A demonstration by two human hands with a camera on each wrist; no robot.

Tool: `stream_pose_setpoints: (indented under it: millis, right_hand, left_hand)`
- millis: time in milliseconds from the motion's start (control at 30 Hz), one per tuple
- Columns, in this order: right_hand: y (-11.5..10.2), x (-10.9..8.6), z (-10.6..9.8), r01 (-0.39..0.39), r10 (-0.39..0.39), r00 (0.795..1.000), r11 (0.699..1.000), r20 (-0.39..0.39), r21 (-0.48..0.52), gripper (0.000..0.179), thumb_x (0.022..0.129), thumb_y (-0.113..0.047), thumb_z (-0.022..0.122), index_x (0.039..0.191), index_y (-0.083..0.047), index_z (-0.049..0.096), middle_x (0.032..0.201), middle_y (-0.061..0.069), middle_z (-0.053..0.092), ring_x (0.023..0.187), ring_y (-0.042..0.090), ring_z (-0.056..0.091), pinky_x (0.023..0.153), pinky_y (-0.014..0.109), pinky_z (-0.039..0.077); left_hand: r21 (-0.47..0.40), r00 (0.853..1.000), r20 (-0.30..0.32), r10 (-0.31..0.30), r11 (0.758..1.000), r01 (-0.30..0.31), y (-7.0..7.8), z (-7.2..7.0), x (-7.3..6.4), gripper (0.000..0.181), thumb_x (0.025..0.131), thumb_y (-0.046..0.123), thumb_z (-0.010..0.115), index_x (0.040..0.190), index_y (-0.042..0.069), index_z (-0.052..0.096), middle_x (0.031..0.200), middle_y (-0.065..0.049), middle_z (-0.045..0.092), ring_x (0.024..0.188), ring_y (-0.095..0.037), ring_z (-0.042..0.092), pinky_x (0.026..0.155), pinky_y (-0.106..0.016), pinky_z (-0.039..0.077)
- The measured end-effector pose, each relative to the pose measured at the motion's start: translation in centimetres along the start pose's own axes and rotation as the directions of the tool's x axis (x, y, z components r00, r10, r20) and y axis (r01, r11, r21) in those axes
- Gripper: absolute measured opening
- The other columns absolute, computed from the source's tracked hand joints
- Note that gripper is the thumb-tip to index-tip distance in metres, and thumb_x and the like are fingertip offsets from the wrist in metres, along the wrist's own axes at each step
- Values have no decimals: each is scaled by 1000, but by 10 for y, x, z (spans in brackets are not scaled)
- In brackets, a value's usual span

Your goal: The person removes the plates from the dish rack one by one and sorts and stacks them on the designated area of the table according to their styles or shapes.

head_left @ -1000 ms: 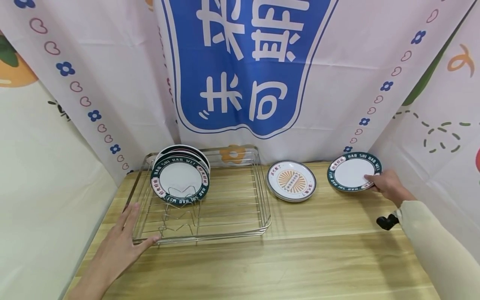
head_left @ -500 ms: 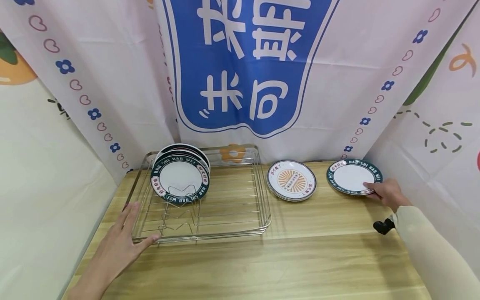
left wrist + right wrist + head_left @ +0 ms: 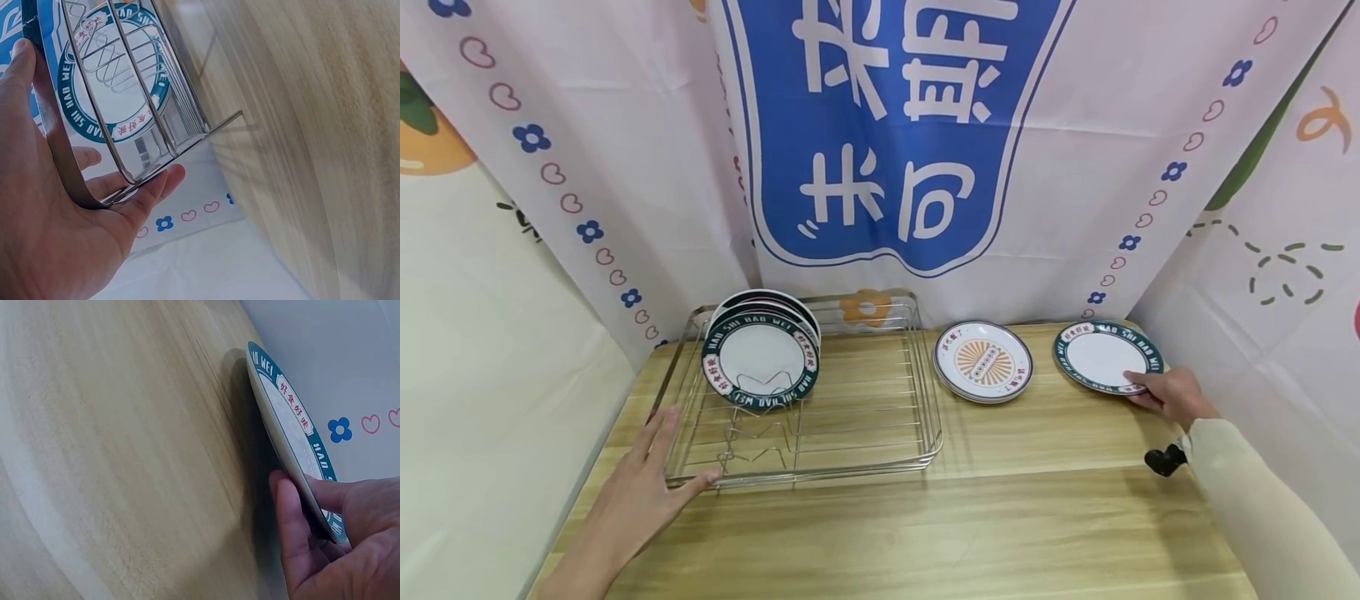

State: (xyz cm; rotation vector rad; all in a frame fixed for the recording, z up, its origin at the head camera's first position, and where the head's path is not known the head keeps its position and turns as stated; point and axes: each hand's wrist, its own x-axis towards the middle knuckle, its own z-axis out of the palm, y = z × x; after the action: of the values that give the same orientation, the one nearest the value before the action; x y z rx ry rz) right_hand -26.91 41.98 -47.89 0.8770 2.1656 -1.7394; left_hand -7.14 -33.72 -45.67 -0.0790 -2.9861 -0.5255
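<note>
My right hand pinches the near right edge of a white plate with a green lettered rim, thumb on top and fingers underneath. In the right wrist view the plate has its near edge off the table; whether its far edge touches cannot be told. My left hand holds the front left corner of a wire dish rack, thumb on the front rim and fingers along the side. Several plates stand upright in the rack's left part, a green-rimmed plate foremost.
A stack of white plates with an orange sunburst print lies between the rack and the held plate. A wooden table carries everything. Printed cloth hangs behind and at both sides.
The right hand and its plate have come down slightly and a little toward me, and the plate lies flatter. The left hand and the rack have stayed put.
</note>
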Motion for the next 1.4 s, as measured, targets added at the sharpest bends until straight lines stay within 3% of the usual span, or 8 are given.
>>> stream_pose_setpoints:
  millis: [500,833,1067,1167,1200,1333,1400]
  right_hand:
    - [8,-11,2,-11,11,1000,998,1,-60,25,103,-18,71,98,2,57,63,2,70,55,12,73,63,24,63]
    - [14,-1,-4,-5,10,1000,978,21,-209,30,103,-29,70,94,-2,61,60,-2,69,55,7,72,58,21,61]
    - [15,3,-9,34,-21,999,943,43,-330,39,103,-36,67,90,1,65,60,0,69,55,9,70,57,23,59]
    - [15,1,-11,96,-83,995,868,48,-488,45,103,-42,65,85,-1,63,60,-1,65,55,10,66,58,24,55]
    - [14,0,-12,127,-115,992,827,57,-548,46,103,-43,64,81,-3,62,59,-1,64,54,11,65,59,25,54]
    - [11,-6,-15,244,-247,962,605,112,-758,54,103,-51,58,65,-12,54,56,-1,57,55,16,59,59,30,46]
    - [8,-8,-16,264,-272,953,542,131,-798,57,103,-53,56,62,-15,52,55,0,57,55,18,59,59,31,45]
  left_hand:
    - [4,1000,5,-7,1000,7,0,2,0,113,96,62,70,172,13,1,173,-31,10,137,-71,34,102,-85,35]
    - [-6,1000,-18,2,1000,-2,-1,4,1,113,95,59,73,172,14,3,174,-27,11,139,-68,34,102,-84,35]
    - [-2,1000,-18,0,1000,0,-1,3,1,114,95,60,73,172,14,3,173,-29,12,138,-69,35,102,-84,35]
    - [-1,1000,-13,-3,1000,3,-1,3,1,114,95,60,73,172,16,3,174,-28,12,139,-68,35,102,-84,35]
    - [-1,1000,-11,-4,1000,4,-1,3,1,114,95,60,72,172,16,2,174,-28,12,139,-68,35,102,-84,35]
    - [2,1000,-2,-12,1000,12,-1,2,1,114,95,61,72,172,17,1,174,-28,10,138,-69,35,101,-84,36]
    - [3,1000,-5,-10,1000,10,-1,2,1,113,95,61,72,172,17,1,174,-28,11,138,-69,35,100,-84,36]
